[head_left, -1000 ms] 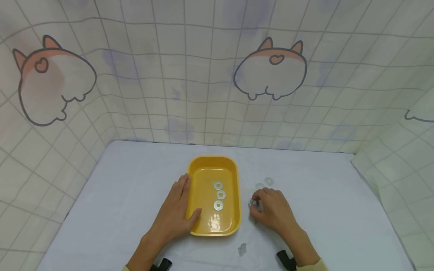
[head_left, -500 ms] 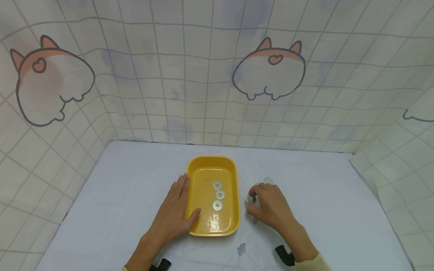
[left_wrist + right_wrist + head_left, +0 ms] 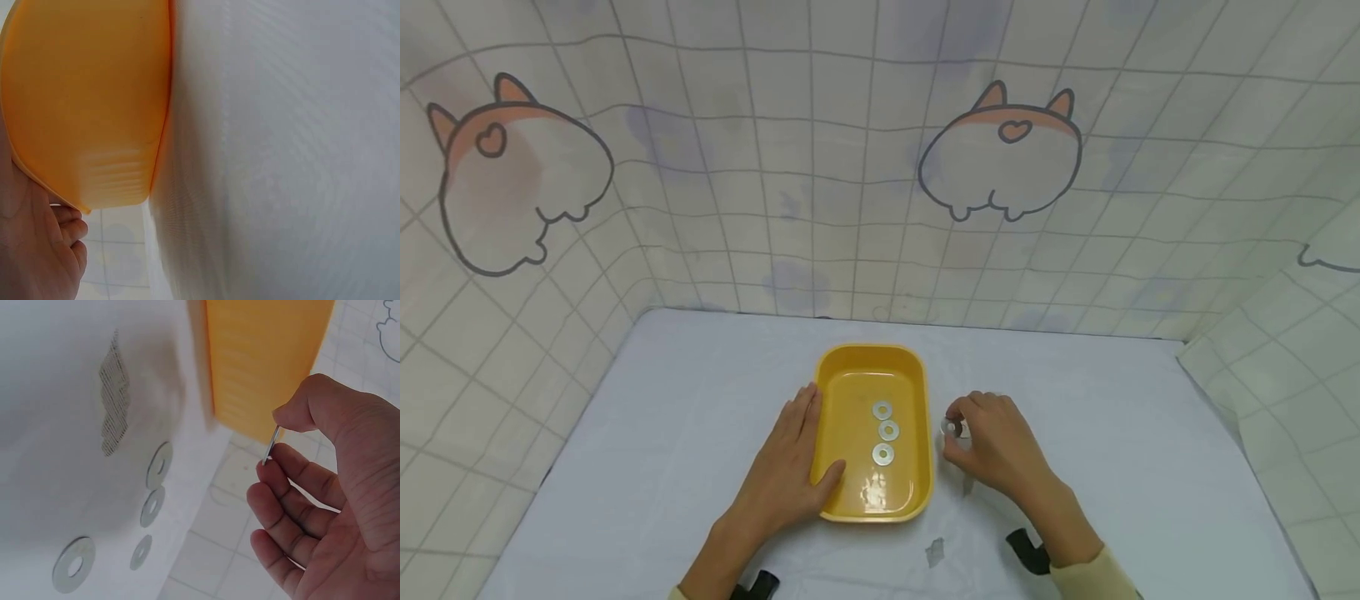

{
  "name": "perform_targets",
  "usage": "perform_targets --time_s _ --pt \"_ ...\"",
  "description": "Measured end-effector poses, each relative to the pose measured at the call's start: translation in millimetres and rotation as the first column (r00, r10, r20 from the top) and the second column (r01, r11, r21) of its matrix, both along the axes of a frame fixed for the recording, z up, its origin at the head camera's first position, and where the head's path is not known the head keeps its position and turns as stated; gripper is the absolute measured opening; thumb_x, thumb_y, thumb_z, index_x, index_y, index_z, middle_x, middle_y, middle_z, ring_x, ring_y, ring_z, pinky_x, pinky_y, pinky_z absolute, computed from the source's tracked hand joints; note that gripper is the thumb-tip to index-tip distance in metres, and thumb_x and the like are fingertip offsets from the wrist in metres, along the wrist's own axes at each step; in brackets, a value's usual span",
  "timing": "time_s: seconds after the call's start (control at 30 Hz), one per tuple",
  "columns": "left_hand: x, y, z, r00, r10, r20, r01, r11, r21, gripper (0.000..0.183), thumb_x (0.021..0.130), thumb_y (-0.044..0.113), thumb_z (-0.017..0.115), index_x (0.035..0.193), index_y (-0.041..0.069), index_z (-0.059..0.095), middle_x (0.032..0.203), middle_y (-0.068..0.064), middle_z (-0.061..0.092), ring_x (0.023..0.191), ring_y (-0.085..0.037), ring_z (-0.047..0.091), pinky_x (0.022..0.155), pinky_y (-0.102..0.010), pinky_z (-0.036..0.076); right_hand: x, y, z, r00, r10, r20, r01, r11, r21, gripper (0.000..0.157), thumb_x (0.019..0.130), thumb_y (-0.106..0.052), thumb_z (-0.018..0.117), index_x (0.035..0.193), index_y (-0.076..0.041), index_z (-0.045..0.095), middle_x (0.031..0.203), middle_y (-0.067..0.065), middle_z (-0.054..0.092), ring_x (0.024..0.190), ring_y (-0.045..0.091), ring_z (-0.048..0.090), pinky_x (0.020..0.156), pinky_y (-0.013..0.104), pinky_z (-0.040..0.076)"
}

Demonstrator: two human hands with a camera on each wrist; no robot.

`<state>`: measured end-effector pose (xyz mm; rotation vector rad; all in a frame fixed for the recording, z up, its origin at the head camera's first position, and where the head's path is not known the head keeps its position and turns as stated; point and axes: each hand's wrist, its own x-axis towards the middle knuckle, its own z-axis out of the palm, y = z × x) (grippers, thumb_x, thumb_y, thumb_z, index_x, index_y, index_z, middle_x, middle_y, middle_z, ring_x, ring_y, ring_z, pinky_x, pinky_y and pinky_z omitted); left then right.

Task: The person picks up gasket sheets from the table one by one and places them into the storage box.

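Note:
A yellow tray point(image 3: 872, 392) lies on the white cloth with three metal washers inside, one being the middle washer point(image 3: 888, 430). My left hand point(image 3: 786, 467) rests along the tray's left side, fingers straight, thumb over the rim. In the left wrist view, that hand point(image 3: 34, 240) touches the tray's outer wall point(image 3: 94, 94). Right of the tray, above the cloth, my right hand point(image 3: 996, 442) pinches another washer point(image 3: 948, 428). The right wrist view shows this washer point(image 3: 271, 445) edge-on between thumb and fingertips. Several loose washers point(image 3: 74, 564) lie on the cloth beneath, mostly hidden by the hand in the head view.
A grey patch point(image 3: 935, 552) marks the white cloth point(image 3: 1090, 400) near the front; another grey patch point(image 3: 114, 394) shows in the right wrist view. A tiled-pattern curtain point(image 3: 835, 183) with cartoon animals hangs behind and at both sides. Black wrist mounts point(image 3: 1028, 552) sit at the forearms.
My right hand has lifted the washer and moved slightly up and left toward the tray. The left hand, tray and the washers inside it stay where they were.

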<state>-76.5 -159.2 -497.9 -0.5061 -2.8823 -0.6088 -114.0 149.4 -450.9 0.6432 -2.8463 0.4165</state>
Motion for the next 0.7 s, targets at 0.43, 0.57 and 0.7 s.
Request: perform_targets --time_s 0.43,0.57,0.7 --pt "-0.5 2 2.5 1.000 -0.004 -0.012 0.004 1.000 -0.001 0.097 0.095 0.043 0.066 0.166 -0.006 0.022 0.177 -0.019 0.021 0.165 -0.033 0.024 0.135 -0.049 0.024 -0.7 -13 10.2 0.999 0.005 0.049 -0.005 1.000 -0.009 0.022 0.082 -0.026 0.081 0.098 -0.013 0.075 0.089 -0.004 0.071 0.082 0.016 0.060 0.092 0.040 0.058" --pt "-0.2 2 2.7 1.000 -0.006 -0.011 0.006 1.000 -0.003 0.097 0.095 0.042 0.068 0.166 -0.006 0.022 0.177 -0.019 0.020 0.165 -0.033 0.024 0.135 -0.050 0.025 -0.7 -16 13.5 0.999 0.029 0.027 -0.028 1.000 -0.007 0.021 0.081 -0.024 0.081 0.098 -0.013 0.074 0.090 -0.004 0.072 0.083 0.016 0.060 0.089 0.038 0.057" --pt "-0.2 2 3.4 1.000 -0.003 -0.018 0.003 1.000 -0.008 0.097 0.094 0.042 0.068 0.165 -0.006 0.023 0.177 -0.020 0.021 0.165 -0.034 0.024 0.134 -0.051 0.025 -2.3 -20 17.3 0.999 0.049 0.014 -0.048 0.999 -0.006 0.020 0.081 -0.023 0.080 0.098 -0.014 0.074 0.091 -0.005 0.072 0.084 0.015 0.061 0.086 0.035 0.055"
